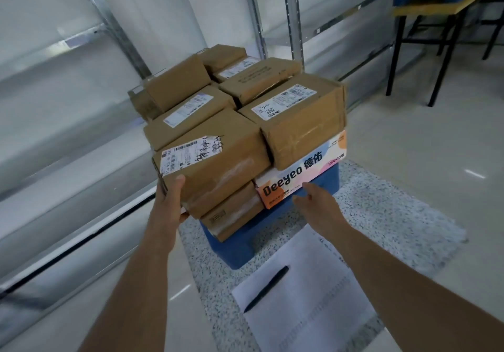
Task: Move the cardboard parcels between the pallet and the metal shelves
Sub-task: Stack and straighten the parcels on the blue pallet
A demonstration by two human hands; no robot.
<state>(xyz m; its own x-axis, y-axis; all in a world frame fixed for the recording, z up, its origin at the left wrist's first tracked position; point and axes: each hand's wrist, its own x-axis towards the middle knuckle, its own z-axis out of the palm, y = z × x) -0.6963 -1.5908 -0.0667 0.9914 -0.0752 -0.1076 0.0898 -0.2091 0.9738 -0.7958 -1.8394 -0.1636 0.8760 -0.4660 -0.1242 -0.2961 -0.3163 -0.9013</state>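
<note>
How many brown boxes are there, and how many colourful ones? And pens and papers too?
Brown cardboard parcels: 9 in view (more may be hidden)
Colourful printed Deeyeo box: 1
Blue plastic pallet: 1
Black pen: 1
White sheet of paper: 1
Total: 13

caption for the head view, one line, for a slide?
Left hand grips the nearest cardboard parcel on the blue pallet; right hand reaches in, open.
</note>
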